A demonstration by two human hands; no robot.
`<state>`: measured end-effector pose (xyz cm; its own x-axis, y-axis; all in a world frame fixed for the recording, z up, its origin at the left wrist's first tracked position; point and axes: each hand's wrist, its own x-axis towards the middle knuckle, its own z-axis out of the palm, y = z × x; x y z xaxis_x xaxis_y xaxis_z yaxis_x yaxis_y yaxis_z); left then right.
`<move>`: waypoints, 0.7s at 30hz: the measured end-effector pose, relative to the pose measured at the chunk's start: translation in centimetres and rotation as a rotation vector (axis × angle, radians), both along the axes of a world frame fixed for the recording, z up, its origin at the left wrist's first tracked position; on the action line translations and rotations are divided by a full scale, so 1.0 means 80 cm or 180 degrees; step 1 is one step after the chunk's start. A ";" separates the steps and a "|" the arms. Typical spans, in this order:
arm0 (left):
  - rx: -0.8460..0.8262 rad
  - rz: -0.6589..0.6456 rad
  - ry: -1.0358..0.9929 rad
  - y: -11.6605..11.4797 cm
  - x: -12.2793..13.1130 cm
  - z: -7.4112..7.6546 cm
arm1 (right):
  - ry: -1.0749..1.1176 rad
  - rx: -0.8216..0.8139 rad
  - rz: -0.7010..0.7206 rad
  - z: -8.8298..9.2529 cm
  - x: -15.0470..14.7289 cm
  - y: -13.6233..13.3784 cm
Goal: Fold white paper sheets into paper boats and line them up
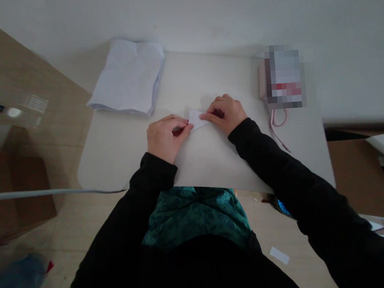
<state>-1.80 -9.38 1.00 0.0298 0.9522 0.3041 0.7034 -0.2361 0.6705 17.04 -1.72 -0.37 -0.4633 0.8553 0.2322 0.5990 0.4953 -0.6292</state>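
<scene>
A small folded piece of white paper lies on the white table between my two hands. My left hand has its fingers curled, and thumb and fingertips pinch the paper's left edge. My right hand is also curled, its fingertips pressing on the paper's right edge. Both arms wear black sleeves.
A stack of white paper sheets lies at the table's far left. A pink device with a pink cable stands at the far right. A white wall rises behind the table. Cardboard boxes stand on the floor at left.
</scene>
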 end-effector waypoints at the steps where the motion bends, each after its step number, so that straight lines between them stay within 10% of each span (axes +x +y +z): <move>1: 0.0006 0.0001 -0.0014 0.000 0.000 0.000 | 0.0006 0.0006 -0.0039 0.000 -0.002 -0.001; 21: -0.0008 0.0135 -0.0235 -0.002 0.004 -0.009 | -0.0155 -0.0221 -0.0614 0.000 -0.013 -0.008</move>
